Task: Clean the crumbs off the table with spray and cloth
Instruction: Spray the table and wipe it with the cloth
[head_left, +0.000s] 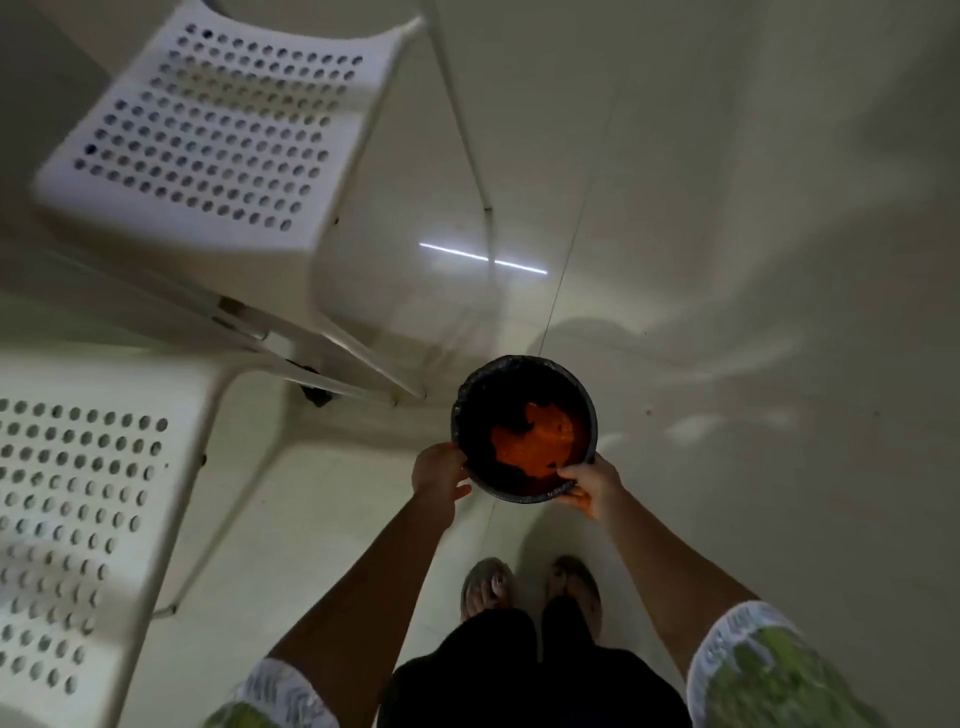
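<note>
Patterned sleeves (748, 670) and dark shorts (524, 675) fill the bottom edge, with two sandalled feet (530, 587) below the outstretched forearms. Underfoot is a pale, glossy tiled floor (727, 260) that mirrors a strip light beyond the hands; the room is dim. Two white perforated chairs (208, 130) stand to the left of the left hand, one near, one farther ahead. Between and just ahead of both hands sits a round black bin (582, 395) lined with a dark bag, something orange (540, 441) lying inside it; whether that is the cloth cannot be told. Left hand (439, 473) curls its fingers against the bin's near-left rim. Right hand (589, 488) grips the near-right rim, thumb over the edge.
</note>
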